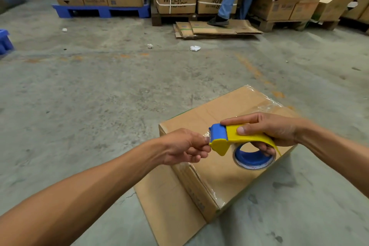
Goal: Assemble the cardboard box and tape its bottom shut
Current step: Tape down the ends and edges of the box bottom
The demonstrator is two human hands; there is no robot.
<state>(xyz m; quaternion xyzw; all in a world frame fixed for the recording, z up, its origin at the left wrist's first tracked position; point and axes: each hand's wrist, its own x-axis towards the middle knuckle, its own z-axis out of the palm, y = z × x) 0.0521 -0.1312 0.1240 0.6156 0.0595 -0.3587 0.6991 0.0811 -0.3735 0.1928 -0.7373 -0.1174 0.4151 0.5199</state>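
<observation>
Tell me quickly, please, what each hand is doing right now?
Left hand: closed, pinching the tape end.
Right hand: closed around the tape dispenser.

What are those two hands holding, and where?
The right hand holds the tape dispenser by its yellow handle; the left hand pinches the tape end at its blue head.

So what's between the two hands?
In the head view, the blue front end of the yellow tape dispenser lies between the left hand, pinching the clear tape end, and the right hand.
</observation>
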